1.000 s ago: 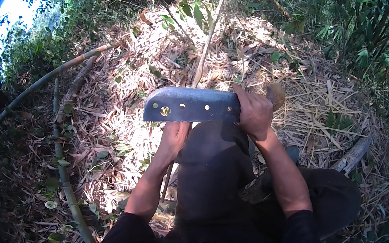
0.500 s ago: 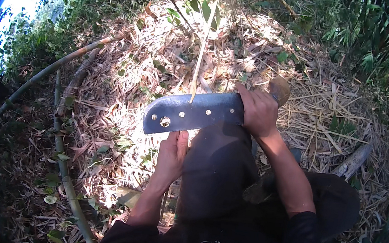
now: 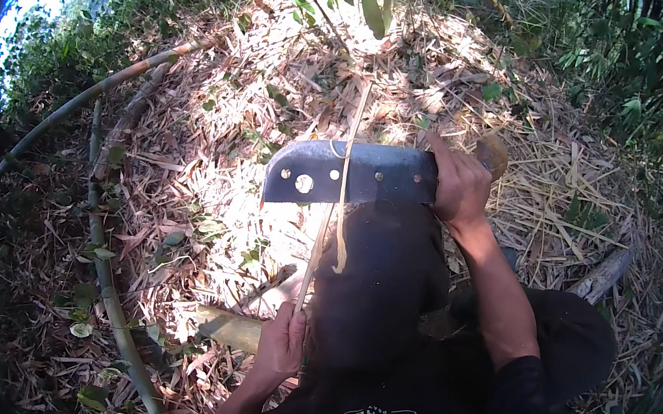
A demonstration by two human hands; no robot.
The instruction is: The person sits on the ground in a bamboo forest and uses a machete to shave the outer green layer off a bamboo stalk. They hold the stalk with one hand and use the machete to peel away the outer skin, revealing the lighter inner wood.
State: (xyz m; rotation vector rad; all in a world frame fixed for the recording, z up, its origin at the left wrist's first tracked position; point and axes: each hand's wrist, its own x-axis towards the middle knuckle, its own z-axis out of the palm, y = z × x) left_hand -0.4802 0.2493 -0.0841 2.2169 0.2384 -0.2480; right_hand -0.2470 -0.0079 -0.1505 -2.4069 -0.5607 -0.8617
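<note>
My right hand (image 3: 462, 188) is closed around a broad dark cleaver (image 3: 403, 166) where its blade meets the wooden handle (image 3: 493, 155). The blade has several round holes and lies crosswise over my raised knee (image 3: 373, 270). Lower down, near my body, my left hand (image 3: 279, 345) pinches the near end of a thin bamboo strip (image 3: 312, 267). That strip runs up beneath the blade, and its pale far end shows beyond the blade. A thin peeled shaving (image 3: 341, 245) curls over the top edge and dangles across the blade toward my knee.
Dry leaves and bamboo shavings (image 3: 547, 200) cover the ground. A long green bamboo pole (image 3: 110, 291) and a curved stem (image 3: 68, 125) lie at left. A cut bamboo piece (image 3: 230, 329) is beside my left hand. Green bushes (image 3: 628, 86) stand at the back right.
My left hand has drawn the bamboo strip back toward my body. A shaving now drapes over the blade. The cleaver and my right hand have shifted slightly right.
</note>
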